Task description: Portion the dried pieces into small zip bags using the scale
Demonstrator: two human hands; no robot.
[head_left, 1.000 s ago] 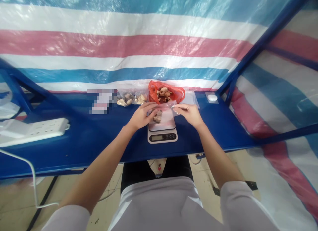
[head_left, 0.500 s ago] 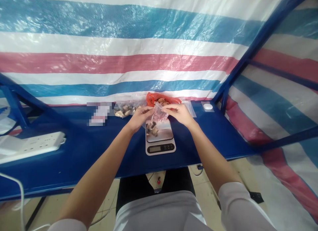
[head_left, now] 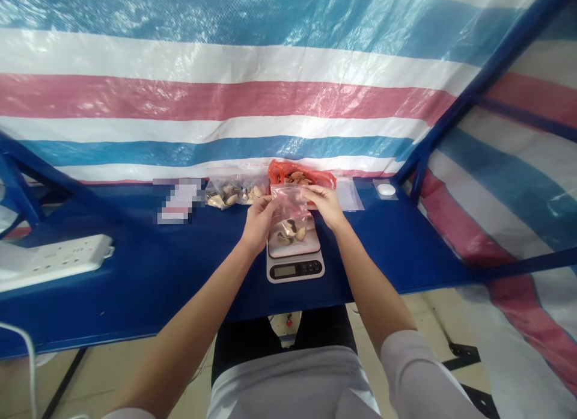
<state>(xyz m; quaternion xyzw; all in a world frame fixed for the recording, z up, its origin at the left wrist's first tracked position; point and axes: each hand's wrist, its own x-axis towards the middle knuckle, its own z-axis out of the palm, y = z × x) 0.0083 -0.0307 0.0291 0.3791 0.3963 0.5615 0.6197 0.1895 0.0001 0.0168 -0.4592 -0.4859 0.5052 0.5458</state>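
Between my hands is a clear plastic zip bag (head_left: 288, 210) with several dark-and-pale dried pieces, like mushroom slices, at its bottom. My left hand (head_left: 260, 222) pinches the bag's upper left edge. At the upper right edge, my right hand (head_left: 325, 204) is closed on the plastic. The bag's lower part is over the plate of a white kitchen scale (head_left: 295, 270); whether it rests on the plate I cannot tell. Just behind the bag is an open red plastic bag (head_left: 302, 171) holding brown dried slices.
Filled clear bags (head_left: 224, 193) of similar dried pieces lie left of the red bag. Flat clear bags (head_left: 349, 194) are to its right, then a white round object (head_left: 385, 190) in plastic. A white power strip (head_left: 56, 261) sits at the left. Blue frame bars rise at both sides.
The bag has been spread from a bunched, tilted shape to a flatter, more upright one, its pieces now hanging at the bottom centre. My left hand has turned more upright. The camera view has shifted slightly.
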